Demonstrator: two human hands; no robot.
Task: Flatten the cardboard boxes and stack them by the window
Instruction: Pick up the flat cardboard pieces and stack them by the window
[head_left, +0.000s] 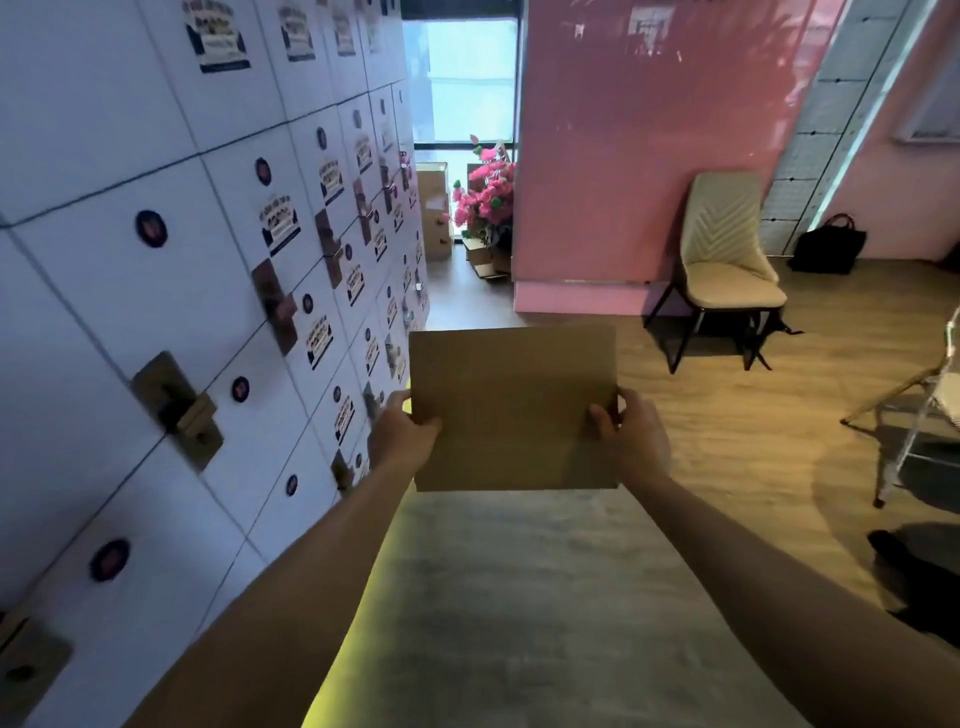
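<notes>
Flattened cardboard box (511, 410) gripped at both side edges by left hand (402, 434) and right hand (631, 436).

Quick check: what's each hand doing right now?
Left hand: grips the left edge of the flattened cardboard box.
Right hand: grips its right edge.

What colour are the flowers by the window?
Pink flowers, with some green; head view.

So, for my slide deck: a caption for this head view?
Both hands, left hand and right hand, hold flattened cardboard facing the window.
</notes>
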